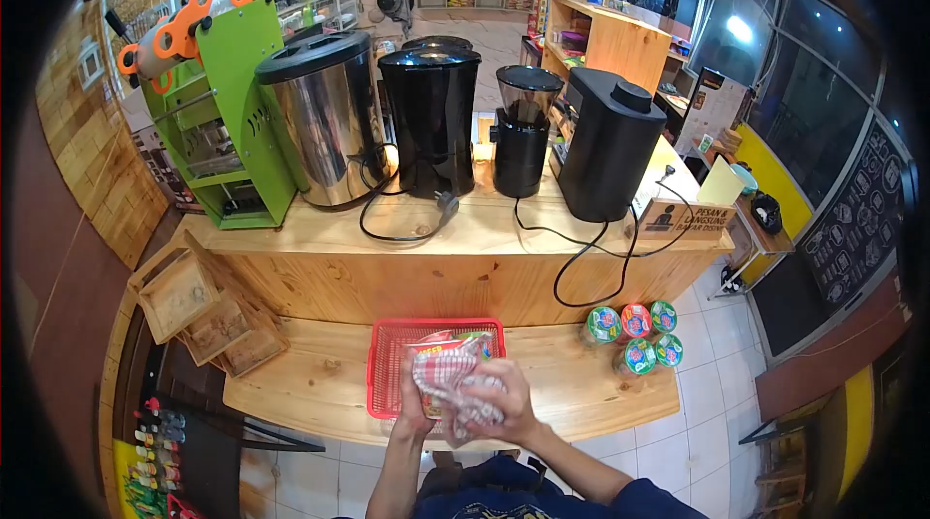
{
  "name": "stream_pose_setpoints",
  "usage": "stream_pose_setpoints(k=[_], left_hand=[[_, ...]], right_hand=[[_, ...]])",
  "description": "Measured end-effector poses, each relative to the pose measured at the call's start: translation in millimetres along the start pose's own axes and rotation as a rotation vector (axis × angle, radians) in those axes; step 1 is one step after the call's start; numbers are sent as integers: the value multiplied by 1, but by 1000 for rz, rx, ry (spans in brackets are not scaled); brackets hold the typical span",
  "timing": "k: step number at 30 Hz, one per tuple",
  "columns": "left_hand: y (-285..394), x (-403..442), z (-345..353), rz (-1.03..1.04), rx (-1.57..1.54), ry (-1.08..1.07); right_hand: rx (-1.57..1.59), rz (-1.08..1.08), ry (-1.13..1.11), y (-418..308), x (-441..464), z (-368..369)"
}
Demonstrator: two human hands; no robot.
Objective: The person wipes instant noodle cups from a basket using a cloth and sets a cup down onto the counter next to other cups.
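My left hand (415, 405) grips the left side of a colourful packet (423, 352), which is partly hidden by a cloth. My right hand (513, 405) is closed on the red-and-white checked cloth (453, 374) and presses it against the packet's front. Both hands are above the near part of a red plastic basket (386, 327) on the lower wooden counter. More packaging shows inside the basket behind the cloth, too covered to make out.
Several lidded cups (637, 356) stand on the lower counter (320, 374) at the right. Wooden crates (208, 316) lean at the left. On the upper shelf stand a green machine (228, 112), a steel container (325, 122), black appliances (610, 146) with loose cables, and a wooden sign (686, 220).
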State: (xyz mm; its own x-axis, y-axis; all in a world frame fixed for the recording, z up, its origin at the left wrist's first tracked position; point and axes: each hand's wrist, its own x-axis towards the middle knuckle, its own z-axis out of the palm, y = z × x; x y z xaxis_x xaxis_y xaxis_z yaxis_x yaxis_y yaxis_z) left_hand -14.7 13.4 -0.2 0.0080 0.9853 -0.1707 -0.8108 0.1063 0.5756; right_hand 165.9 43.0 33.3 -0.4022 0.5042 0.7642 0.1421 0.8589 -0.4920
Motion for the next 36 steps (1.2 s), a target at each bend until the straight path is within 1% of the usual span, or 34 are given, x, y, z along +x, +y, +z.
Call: stream_pose_setpoints(k=[1,2,5,6,8,10,11,13,14,17,18,21,24,26,29,30,33,34,36], left_hand=[[-5,-4,-8,-53,-18,-14],[-16,-1,-19,-14,48,-5],[-19,-12,13,27,95,-52],[-19,-13,22,56,116,-19],[-29,-3,-16,11,-117,-179],[-23,2,-28,-62,-238,-56],[-19,2,-28,-44,-181,-41],[2,-6,-4,-9,-62,-12],[5,-4,1,83,0,63],[2,-8,-3,-19,32,4],[-4,-8,-1,-19,11,-26],[-18,-10,17,72,19,34],[-21,-3,-12,54,-89,24],[3,-14,22,37,-97,-6],[12,-10,12,128,10,84],[11,-9,7,116,14,85],[0,-13,-3,7,23,4],[-8,-11,-3,39,18,28],[-20,-10,1,20,2,-33]], right_hand=[[-3,-2,3,4,4,-4],[-21,23,21,4,14,-12],[-111,90,120,13,34,-23],[-72,126,135,14,34,-23],[-68,111,132,5,27,-17],[-37,106,115,-2,5,-5],[-11,84,72,-7,-4,0],[38,40,-9,-18,-15,7],[25,16,-35,-19,-16,8],[72,3,-14,-1,0,-1],[25,11,19,5,10,-7],[-56,112,144,12,35,-16],[-38,96,117,3,25,-9],[36,90,69,-12,5,4],[25,71,-50,-22,-16,14],[39,63,-55,-19,-11,10],[8,73,9,-1,13,-3],[-15,79,63,3,23,-8],[-20,144,122,10,32,-11]])
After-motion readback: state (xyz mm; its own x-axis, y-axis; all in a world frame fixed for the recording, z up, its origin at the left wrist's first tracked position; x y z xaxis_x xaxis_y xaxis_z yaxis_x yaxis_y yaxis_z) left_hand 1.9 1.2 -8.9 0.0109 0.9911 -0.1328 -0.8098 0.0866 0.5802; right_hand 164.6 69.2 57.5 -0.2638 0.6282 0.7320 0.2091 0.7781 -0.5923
